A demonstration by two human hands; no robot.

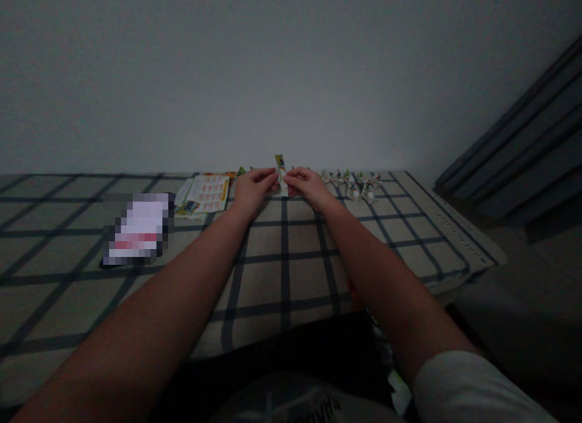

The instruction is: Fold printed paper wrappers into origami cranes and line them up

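Between my two hands, above the far part of the table, a narrow printed paper strip (281, 176) stands nearly upright. My left hand (255, 183) pinches its left edge with thumb and fingertips. From the other side, my right hand (309, 185) pinches the strip a little lower. Just right of my right hand lie several small folded paper pieces (359, 185) with pointed corners. More small green-and-white pieces (241, 171) show behind my left hand, partly hidden by it.
A stack of printed sheets (207, 193) lies left of my left hand. Nearer on the left is a phone (139, 229) with a lit, blurred screen. A checked cloth (268, 277) covers the table, which meets a plain wall (291, 77). A dark curtain (522, 150) hangs at the right.
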